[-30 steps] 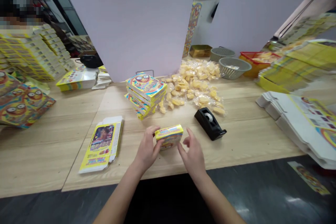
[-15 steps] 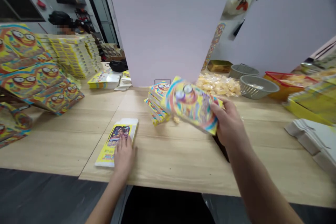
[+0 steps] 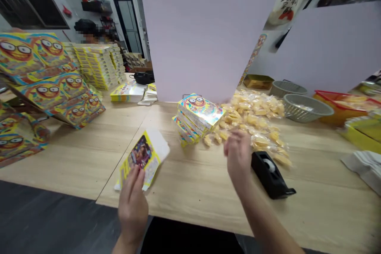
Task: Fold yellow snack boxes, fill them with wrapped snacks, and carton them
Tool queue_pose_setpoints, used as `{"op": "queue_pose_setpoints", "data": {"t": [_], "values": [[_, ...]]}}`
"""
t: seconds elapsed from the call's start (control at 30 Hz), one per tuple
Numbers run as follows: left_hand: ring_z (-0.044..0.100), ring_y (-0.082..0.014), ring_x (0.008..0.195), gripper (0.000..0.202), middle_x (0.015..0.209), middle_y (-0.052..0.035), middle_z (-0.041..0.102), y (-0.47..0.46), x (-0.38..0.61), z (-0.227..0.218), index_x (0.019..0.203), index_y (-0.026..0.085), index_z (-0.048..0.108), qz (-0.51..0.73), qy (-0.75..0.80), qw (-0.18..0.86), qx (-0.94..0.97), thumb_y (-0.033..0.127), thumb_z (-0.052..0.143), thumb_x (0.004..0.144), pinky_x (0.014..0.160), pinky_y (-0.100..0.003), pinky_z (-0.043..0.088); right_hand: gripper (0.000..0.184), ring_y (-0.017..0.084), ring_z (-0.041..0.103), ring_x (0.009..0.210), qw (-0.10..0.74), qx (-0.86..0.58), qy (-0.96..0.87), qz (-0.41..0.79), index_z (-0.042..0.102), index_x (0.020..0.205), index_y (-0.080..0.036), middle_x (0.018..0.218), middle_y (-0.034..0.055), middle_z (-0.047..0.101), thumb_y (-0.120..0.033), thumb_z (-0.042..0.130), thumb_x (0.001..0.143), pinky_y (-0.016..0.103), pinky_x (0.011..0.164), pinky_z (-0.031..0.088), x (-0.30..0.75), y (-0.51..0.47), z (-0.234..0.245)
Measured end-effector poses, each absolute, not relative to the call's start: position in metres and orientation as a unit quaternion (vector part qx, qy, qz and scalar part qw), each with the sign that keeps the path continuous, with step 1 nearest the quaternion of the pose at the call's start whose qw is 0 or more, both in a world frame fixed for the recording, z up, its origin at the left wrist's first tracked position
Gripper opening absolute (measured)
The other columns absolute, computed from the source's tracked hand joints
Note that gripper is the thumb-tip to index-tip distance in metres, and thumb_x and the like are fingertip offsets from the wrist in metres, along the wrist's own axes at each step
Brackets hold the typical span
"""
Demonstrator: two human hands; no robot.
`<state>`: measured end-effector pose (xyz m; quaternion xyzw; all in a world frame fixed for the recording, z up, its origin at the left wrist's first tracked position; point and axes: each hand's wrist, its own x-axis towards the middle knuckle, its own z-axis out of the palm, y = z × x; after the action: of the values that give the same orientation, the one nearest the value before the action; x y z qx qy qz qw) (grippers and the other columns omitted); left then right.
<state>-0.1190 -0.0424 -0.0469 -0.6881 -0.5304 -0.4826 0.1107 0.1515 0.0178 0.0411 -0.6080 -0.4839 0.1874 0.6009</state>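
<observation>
My left hand (image 3: pixel 133 198) is closed at the lower edge of a yellow printed carton (image 3: pixel 145 158). Its fingers lie on the printed face; the thumb is hidden. The carton is tilted off the table, a white end flap sticking out at the top. Slightly blurred, my right hand (image 3: pixel 238 156) hovers over the table with curled fingers and nothing visible in them. It is between a pile of small boxes (image 3: pixel 202 113) with cartoon faces and a black tape dispenser (image 3: pixel 271 176). Behind it lie many clear-wrapped yellowish pieces (image 3: pixel 253 113).
A white panel (image 3: pixel 202 43) stands at the back. Grey baskets (image 3: pixel 308 109) and an orange bin (image 3: pixel 335 105) are on the right, near white folded cartons (image 3: pixel 364 168). Cartoon-face display boxes (image 3: pixel 50 87) and stacked cartons (image 3: pixel 98 65) fill the left. A person is beyond them.
The cartoon-face box left my right hand and now lies on top of the pile. My right hand drew back leftward and down. My left hand has tilted the yellow carton up.
</observation>
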Motion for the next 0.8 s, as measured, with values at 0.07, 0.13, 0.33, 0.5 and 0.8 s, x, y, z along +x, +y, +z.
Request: {"op": "queue_pose_setpoints", "data": {"t": [0.07,0.13,0.33,0.5,0.8], "values": [[0.048,-0.0241,0.129,0.063,0.143,-0.0058,0.048,-0.059,-0.093,-0.055,0.142,0.031,0.039,-0.487,-0.483,0.102,-0.72,0.001,0.044,0.086,0.107,-0.049,0.041,0.055,0.019,0.062,0.066,0.552,-0.537,-0.511,0.382,0.051,0.122,-0.02,0.085,0.0059,0.068,-0.059,0.054,0.083,0.029,0.053,0.05,0.13,-0.02,0.02],[0.048,-0.0236,0.129,0.061,0.14,-0.0066,0.051,-0.075,-0.067,-0.061,0.14,0.031,0.042,-0.448,-0.436,0.083,-0.776,0.002,0.044,0.087,0.107,-0.049,0.041,0.052,0.024,0.067,0.081,0.545,-0.514,-0.483,0.453,0.06,0.116,-0.02,0.095,0.0096,0.071,-0.056,0.061,0.079,0.035,0.064,0.056,0.114,-0.046,0.006],[0.053,-0.0325,0.122,0.059,0.128,-0.0162,0.058,-0.071,-0.042,-0.032,0.134,0.019,0.047,-0.393,-0.497,-0.125,-0.763,0.038,0.066,0.081,0.102,-0.052,0.042,0.042,0.027,0.068,0.084,0.459,-0.534,-0.524,0.479,0.066,0.109,-0.022,0.086,0.0066,0.073,-0.046,0.067,0.076,0.043,0.075,0.058,0.157,-0.067,0.014],[0.065,-0.0172,0.077,0.014,0.086,-0.0027,0.07,-0.051,-0.039,-0.003,0.096,0.021,0.065,-0.282,-0.459,-0.37,-0.758,0.028,0.054,0.09,0.068,-0.026,0.051,0.031,0.021,0.062,0.071,0.554,-0.63,-0.539,0.081,0.063,0.098,-0.02,0.079,0.0049,0.065,-0.038,0.071,0.075,0.037,0.066,0.054,0.199,-0.081,0.02],[0.05,-0.0277,0.124,0.06,0.133,-0.0134,0.053,-0.052,-0.027,0.0,0.123,0.021,0.052,-0.234,-0.268,-0.565,-0.744,0.049,0.072,0.073,0.104,-0.043,0.038,0.026,0.023,0.062,0.085,0.35,-0.516,-0.767,0.151,0.049,0.071,-0.023,0.087,0.0041,0.063,-0.031,0.074,0.073,0.035,0.073,0.053,0.181,-0.075,0.036]]}}
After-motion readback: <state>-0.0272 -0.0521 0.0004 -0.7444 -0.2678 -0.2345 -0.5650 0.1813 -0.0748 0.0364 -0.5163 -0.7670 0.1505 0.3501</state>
